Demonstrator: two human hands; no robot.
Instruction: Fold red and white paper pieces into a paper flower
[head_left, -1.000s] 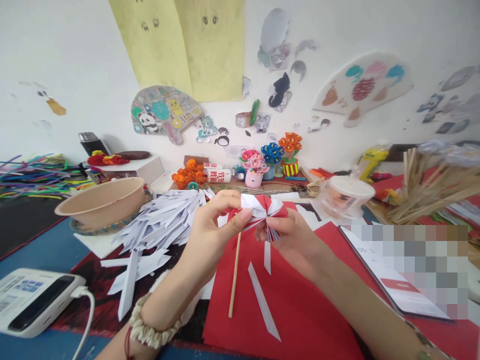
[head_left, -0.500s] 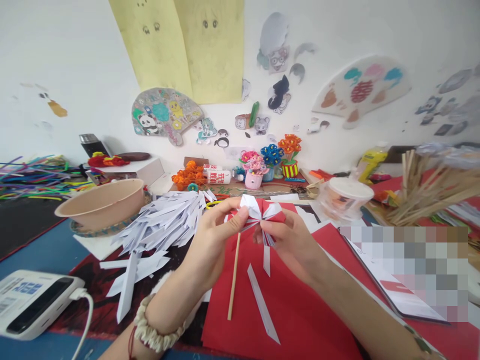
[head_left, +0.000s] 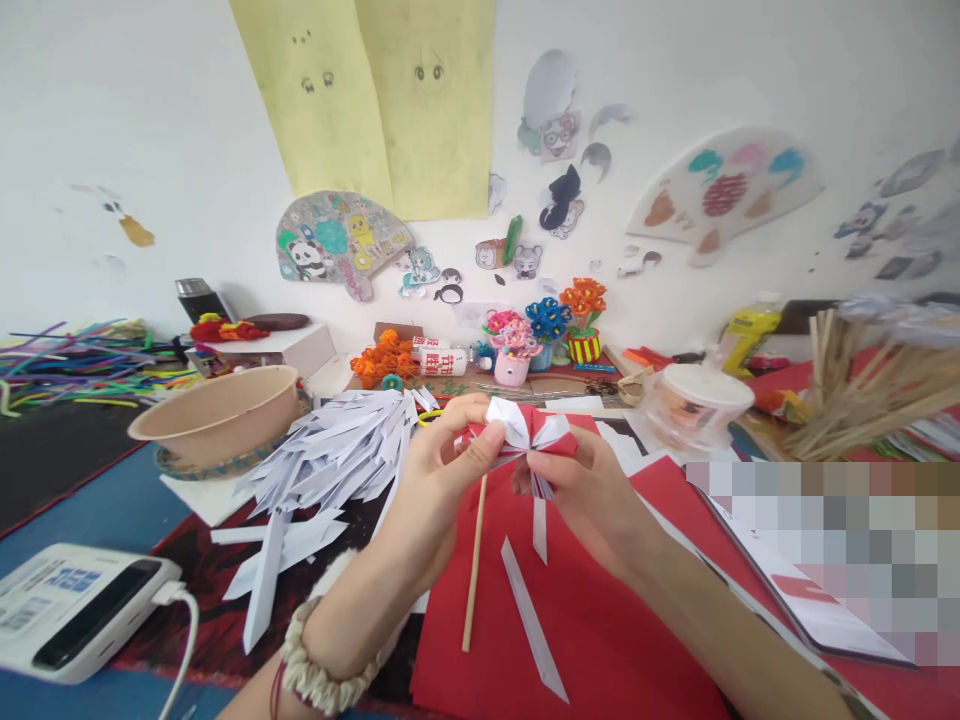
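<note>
Between both hands is a folded red and white paper piece (head_left: 541, 424), pleated and gathered at its middle like a flower or bow. My left hand (head_left: 456, 470) pinches its left side, thumb on the white fold. Gripping the right side is my right hand (head_left: 581, 490), its thumb close to the gathered middle. A thin wooden stick (head_left: 475, 570) slants down from below the left fingers; its top end is hidden. Under the hands lie red paper sheets (head_left: 615, 640) with white paper strips (head_left: 534, 620) on them.
Left of the hands sit a heap of folded white paper strips (head_left: 337, 450), a beige basin (head_left: 217, 412) and a white power bank (head_left: 90, 610) with a cable. A tablet-like device (head_left: 817, 610) lies on the right. Behind stand flower pots (head_left: 512, 366) and a white-lidded tub (head_left: 701, 395).
The whole view has shifted slightly, so everything appears a little lower and further right. Both hands keep their hold on the folded paper, with hardly any change in their fingers.
</note>
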